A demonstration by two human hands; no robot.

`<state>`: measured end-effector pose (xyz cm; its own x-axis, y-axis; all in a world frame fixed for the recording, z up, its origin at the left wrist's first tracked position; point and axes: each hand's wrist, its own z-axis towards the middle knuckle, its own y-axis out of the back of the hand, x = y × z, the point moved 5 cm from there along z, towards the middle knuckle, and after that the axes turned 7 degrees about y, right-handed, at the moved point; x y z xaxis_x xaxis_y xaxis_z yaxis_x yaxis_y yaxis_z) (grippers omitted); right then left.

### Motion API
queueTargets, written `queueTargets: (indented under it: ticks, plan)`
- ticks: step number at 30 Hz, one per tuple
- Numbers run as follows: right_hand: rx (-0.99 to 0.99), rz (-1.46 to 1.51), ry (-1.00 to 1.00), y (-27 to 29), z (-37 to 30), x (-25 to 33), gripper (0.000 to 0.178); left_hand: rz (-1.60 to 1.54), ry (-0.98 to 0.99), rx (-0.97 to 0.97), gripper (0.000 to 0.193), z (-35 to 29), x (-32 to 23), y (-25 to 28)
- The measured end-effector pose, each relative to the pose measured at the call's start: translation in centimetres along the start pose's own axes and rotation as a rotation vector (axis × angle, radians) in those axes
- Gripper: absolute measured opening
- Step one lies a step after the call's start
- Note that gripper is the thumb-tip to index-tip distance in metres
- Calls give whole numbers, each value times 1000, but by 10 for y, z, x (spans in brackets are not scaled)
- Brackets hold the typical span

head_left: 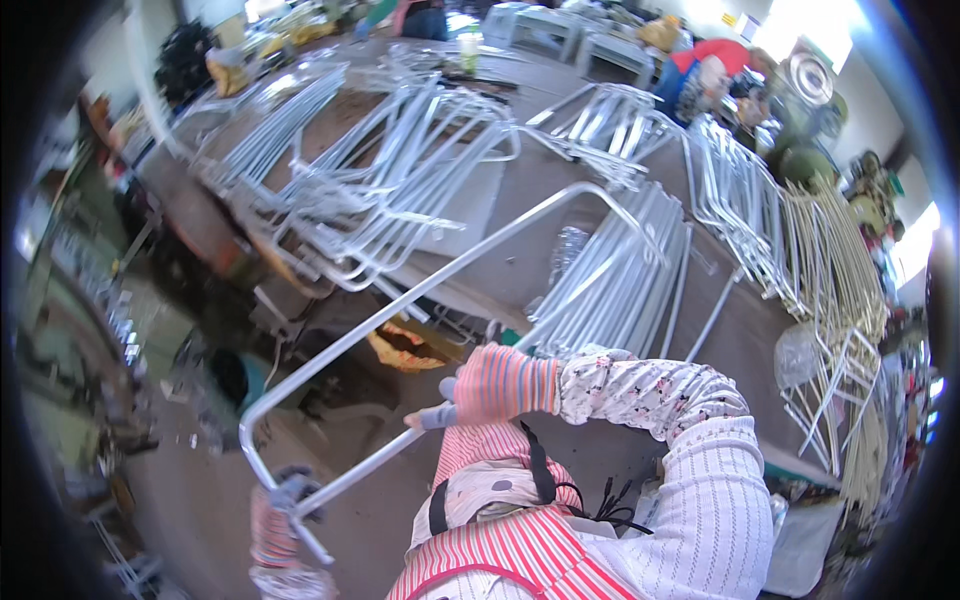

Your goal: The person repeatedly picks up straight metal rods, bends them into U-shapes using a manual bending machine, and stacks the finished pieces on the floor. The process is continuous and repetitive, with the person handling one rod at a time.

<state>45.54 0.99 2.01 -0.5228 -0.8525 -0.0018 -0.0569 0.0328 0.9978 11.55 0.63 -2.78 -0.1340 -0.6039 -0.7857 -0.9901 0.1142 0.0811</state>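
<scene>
A large bent white metal tube point(420, 290) slants across the view, its far bend over the tubes on the table and its near bend at the left. My left hand point(272, 525), in a striped fingerless glove, is closed around the tube's lower left end, where a straight length of tube point(370, 458) crosses it. That straight length runs up to my right hand point(490, 385). Wearing a pink and grey striped glove, my right hand is closed around it in front of my body. Where the straight length ends beyond my right hand I cannot tell.
On the brown table point(480, 270) lie a bundle of straight white tubes point(620, 280) and heaps of bent tubes point(400, 160). Cream-coloured tubes point(830, 240) are stacked at the right. A person in red point(715, 65) bends over at the far right. An orange-lined sack point(405, 345) sits below the table edge.
</scene>
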Motion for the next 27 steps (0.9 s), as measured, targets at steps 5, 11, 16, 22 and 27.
queueTargets:
  ticks: [5,11,16,22,27]
  plan:
    - [-1089,-85,-853,6,-148,-81,47,-252,-116,294,21,25,-35,-185]
    - [-2107,1514,-1079,-99,-249,-187,28,-278,-189,663,26,73,-106,-494]
    - [-2147,1169,-1237,-134,-506,-329,19,-92,-147,1022,67,87,-94,-666]
    - [-1956,1328,-1334,-164,-771,-422,18,95,18,791,55,135,-54,-630]
    - [-1745,990,-1911,-205,-865,-442,17,81,90,413,47,175,-22,-562]
